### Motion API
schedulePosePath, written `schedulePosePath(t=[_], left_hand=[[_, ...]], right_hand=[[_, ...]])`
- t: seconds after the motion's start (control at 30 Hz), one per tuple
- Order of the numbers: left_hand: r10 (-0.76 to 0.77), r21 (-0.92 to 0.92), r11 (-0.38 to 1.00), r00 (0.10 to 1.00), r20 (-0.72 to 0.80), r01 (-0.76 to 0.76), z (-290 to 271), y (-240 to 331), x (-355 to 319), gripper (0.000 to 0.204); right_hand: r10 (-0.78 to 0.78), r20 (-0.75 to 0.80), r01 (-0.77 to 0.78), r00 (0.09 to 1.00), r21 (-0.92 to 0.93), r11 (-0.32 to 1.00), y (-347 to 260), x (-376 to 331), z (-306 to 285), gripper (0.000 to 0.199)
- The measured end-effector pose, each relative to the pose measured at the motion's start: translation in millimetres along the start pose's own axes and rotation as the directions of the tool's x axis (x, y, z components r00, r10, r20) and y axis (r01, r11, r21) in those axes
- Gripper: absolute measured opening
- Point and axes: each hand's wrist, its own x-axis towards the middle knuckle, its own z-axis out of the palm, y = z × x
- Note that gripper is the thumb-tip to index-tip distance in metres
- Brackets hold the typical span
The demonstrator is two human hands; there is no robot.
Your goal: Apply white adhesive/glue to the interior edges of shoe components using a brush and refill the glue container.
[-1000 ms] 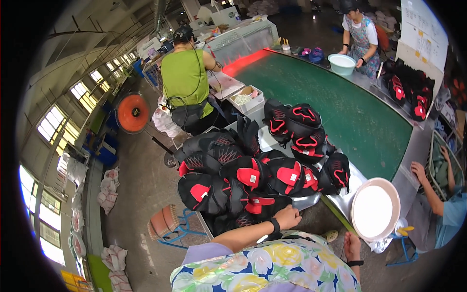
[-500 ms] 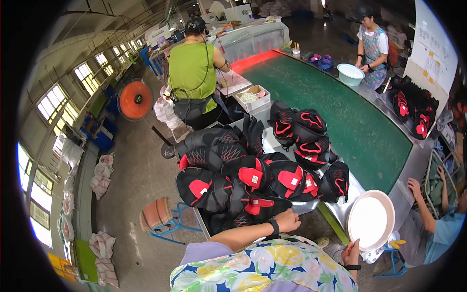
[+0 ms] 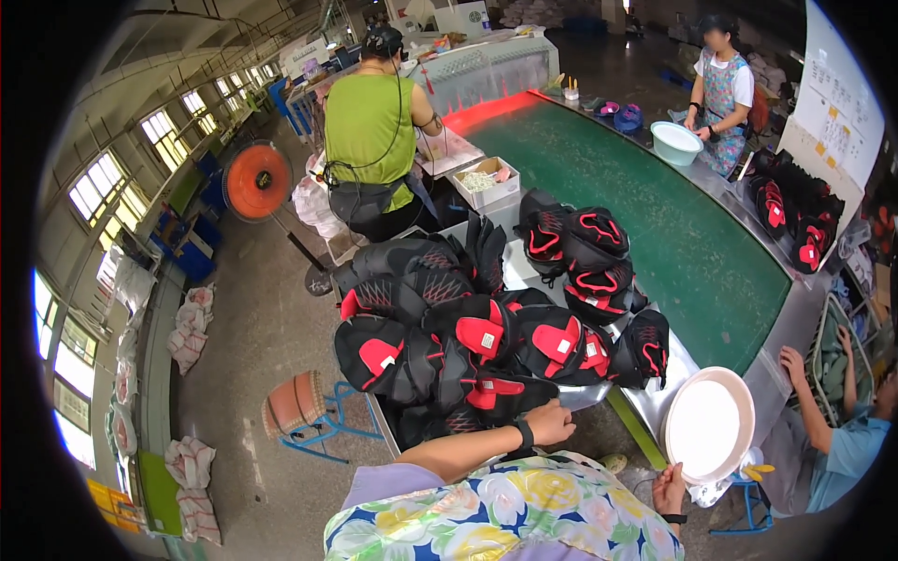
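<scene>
head view: the pale basin (image 3: 748,411) sits by the near end of the table (image 3: 769,385), the right grip (image 3: 674,474) pinching its near rim. hold that rim level, ideally with a second hand opposite; the left grip (image 3: 554,424) curls beside black-and-red shoes (image 3: 538,360), and i cannot tell whether it holds anything.

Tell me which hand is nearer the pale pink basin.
Right. The right hand is at the near edge of the basin; the left hand is farther left, beside the black-and-red shoes.
</scene>
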Motion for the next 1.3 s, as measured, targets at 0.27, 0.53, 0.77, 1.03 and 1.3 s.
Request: schedulePosePath(t=[0.27, 0.53, 0.77, 1.03, 1.3], left_hand=[[-0.003, -0.002, 1.000, 1.000, 0.009, 0.003, -3.8, 2.7, 0.1, 0.030], [0.016, 0.014, 1.000, 1.000, 0.019, -0.017, -0.4, -1.9, 1.5, 0.031], [0.027, 0.001, 1.000, 1.000, 0.003, -0.027, 0.5, -3.5, 1.2, 0.032], [0.049, 0.008, 0.999, 0.999, 0.022, -0.049, 1.4, -7.5, 4.5, 0.035], [0.003, 0.009, 1.000, 0.998, 0.068, -0.004, -7.5, 0.6, 3.4, 0.034]], right_hand=[[-0.016, 0.004, 0.015, 1.000, 0.045, 0.999, 3.5, 2.8, -3.8, 0.031], [-0.024, 0.017, 0.022, 1.000, 0.073, 0.997, 3.6, -0.8, -3.5, 0.029], [-0.008, 0.035, 0.006, 0.999, 0.052, 0.999, 3.3, -4.1, -3.9, 0.028], [-0.002, 0.037, 0.001, 0.999, 0.033, 0.999, 2.4, 0.0, -8.2, 0.027], [-0.001, 0.075, -0.001, 0.997, 0.033, 0.999, 6.6, 6.7, -16.3, 0.026]])
